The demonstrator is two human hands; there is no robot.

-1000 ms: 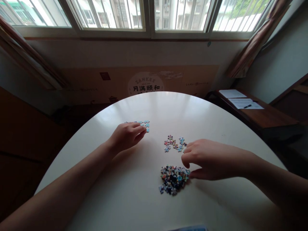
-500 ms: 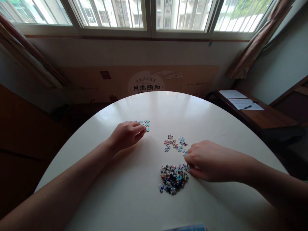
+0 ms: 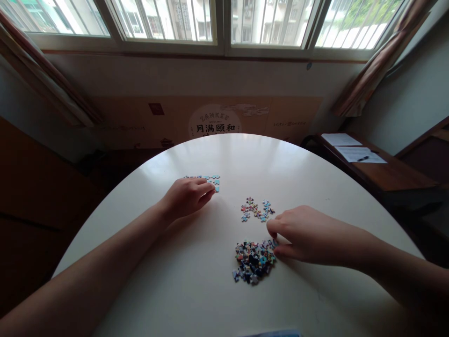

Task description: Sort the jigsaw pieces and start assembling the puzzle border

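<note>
Right hand (image 3: pixel 298 232): fingers (image 3: pixel 272 228) now spread wider beside the puzzle pile (image 3: pixel 254 262) on the table (image 3: pixel 168 290), its edge within reach. Left hand (image 3: pixel 189 193): partly hides piece rows (image 3: pixel 216 182); grip indeterminable.

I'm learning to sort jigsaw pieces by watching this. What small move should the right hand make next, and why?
Probably pinch one piece from the right edge of the pile: the right hand is at that edge, thumb and forefinger parted, whereas the left hand is farther off, partly covering the rows of pieces.
</note>
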